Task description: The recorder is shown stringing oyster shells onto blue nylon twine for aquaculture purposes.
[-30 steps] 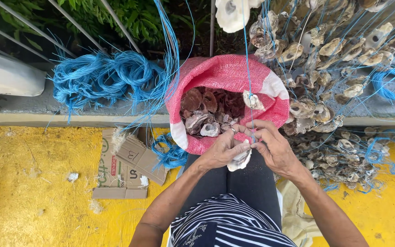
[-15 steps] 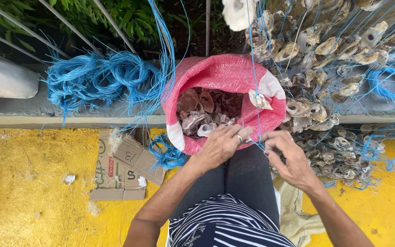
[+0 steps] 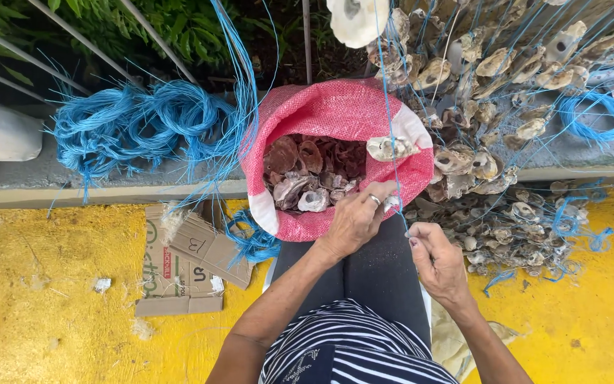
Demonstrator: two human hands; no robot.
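While the left hand [image 3: 355,222] pinches a small shell [image 3: 391,204] at the pink sack's [image 3: 335,114] near rim, the right hand [image 3: 436,262] pinches the taut blue string [image 3: 391,121], apparently steadying it for threading.

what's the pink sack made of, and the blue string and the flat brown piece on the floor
The pink sack looks like woven plastic fabric: a fine grid weave shows, with a white band at the rolled rim. The blue string seems thin synthetic twine, smooth and slightly glossy, lying in loose coils. The flat brown piece looks like matte corrugated cardboard, creased and torn.
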